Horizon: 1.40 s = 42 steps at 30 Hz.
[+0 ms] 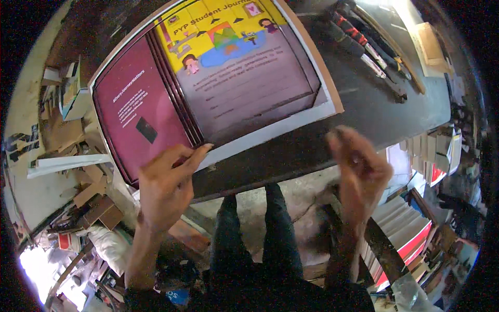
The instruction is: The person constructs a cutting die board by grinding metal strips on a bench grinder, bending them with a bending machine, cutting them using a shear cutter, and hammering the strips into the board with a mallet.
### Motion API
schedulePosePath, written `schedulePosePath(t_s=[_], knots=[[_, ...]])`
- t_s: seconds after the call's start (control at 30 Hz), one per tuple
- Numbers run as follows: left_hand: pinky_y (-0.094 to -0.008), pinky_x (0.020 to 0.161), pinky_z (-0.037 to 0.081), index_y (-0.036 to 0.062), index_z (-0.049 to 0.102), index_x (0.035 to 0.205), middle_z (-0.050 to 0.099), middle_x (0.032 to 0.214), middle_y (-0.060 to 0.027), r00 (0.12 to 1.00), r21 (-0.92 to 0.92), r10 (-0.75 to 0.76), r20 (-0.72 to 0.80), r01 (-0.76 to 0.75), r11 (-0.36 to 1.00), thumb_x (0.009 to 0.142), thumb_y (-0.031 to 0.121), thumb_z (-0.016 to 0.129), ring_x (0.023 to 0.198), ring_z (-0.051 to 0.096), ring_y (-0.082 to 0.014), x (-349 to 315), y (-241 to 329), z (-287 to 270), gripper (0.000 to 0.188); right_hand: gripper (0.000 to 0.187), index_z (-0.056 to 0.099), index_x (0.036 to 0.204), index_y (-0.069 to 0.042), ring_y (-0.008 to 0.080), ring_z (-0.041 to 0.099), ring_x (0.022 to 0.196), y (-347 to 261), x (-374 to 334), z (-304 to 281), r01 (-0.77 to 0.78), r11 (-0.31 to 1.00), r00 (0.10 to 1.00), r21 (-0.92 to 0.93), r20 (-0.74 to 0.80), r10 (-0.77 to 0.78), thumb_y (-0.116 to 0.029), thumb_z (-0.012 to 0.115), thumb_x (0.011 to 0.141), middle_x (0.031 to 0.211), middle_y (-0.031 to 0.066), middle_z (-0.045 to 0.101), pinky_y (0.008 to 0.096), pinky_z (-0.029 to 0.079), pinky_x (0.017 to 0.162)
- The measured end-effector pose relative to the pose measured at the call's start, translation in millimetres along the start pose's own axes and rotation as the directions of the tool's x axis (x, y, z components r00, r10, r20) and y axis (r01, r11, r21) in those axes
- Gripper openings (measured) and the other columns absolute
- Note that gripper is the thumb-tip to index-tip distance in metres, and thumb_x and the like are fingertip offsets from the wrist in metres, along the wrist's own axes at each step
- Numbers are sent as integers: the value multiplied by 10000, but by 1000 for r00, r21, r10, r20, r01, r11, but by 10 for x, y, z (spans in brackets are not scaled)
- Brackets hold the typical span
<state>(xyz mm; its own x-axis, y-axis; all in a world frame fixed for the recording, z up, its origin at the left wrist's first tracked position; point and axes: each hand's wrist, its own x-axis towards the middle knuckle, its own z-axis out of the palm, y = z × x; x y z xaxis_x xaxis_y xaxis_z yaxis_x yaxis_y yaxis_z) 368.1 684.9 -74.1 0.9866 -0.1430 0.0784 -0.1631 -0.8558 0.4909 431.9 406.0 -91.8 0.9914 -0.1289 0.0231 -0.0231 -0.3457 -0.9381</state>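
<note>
A large printed book cover (228, 101) lies on the dark table, with a maroon panel at left, a dark-lined spine strip and a yellow and mauve panel at right. White margins and brown board show along its edges. My left hand (169, 179) is at the cover's lower edge by the spine, thumb and fingers closed together on it. Apart from the cover, my right hand (361, 161) is raised over the table's front edge to the right. Its fingers are curled into a pinch and slightly blurred; whatever they hold, if anything, cannot be made out.
Long-handled tools (364, 49) lie on the dark tabletop (416, 112) at the far right. Stacks of books or paper (397, 229) stand low on the right. Cardboard pieces (99, 210) and a white board strip (67, 165) are at left.
</note>
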Motion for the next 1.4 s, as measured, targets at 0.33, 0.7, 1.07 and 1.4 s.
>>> schedulePosePath(t_s=[0.33, 0.7, 1.07, 1.4], knots=[[-349, 615, 511, 74, 724, 1106, 599, 806, -82, 1000, -12, 15, -8, -15, 1000, 583, -138, 584, 720, 622, -239, 16, -53, -35, 580, 219, 708, 1027, 76, 116, 659, 714, -235, -151, 562, -388, 919, 889, 70, 290, 354, -93, 721, 888, 865, 104, 717, 234, 550, 656], [-315, 591, 445, 6, 725, 1077, 597, 780, -120, 998, -182, 67, 16, -63, 981, 606, -101, 604, 677, 577, -241, 78, -76, 13, 498, 174, 714, 815, -14, 183, 671, 591, -150, -44, 497, -150, 985, 955, 84, 271, 123, -184, 674, 822, 668, 121, 688, 361, 535, 574], [-364, 671, 453, 34, 720, 1105, 624, 872, -137, 962, -239, 237, -134, -263, 935, 665, 13, 583, 765, 595, -271, -123, -718, 192, 462, 155, 691, 977, 54, 56, 545, 694, -336, -58, 455, -232, 911, 958, 340, 245, 153, -86, 651, 926, 787, 20, 652, 238, 450, 590], [-347, 635, 500, 65, 712, 1130, 629, 822, -103, 994, -73, 45, 102, -37, 997, 649, -120, 602, 713, 630, -246, 75, -71, -115, 527, 244, 712, 1055, -60, 231, 664, 921, -93, 316, -151, 255, 927, 962, -275, 169, -214, 35, 623, 849, 1007, 114, 693, 311, 517, 816]])
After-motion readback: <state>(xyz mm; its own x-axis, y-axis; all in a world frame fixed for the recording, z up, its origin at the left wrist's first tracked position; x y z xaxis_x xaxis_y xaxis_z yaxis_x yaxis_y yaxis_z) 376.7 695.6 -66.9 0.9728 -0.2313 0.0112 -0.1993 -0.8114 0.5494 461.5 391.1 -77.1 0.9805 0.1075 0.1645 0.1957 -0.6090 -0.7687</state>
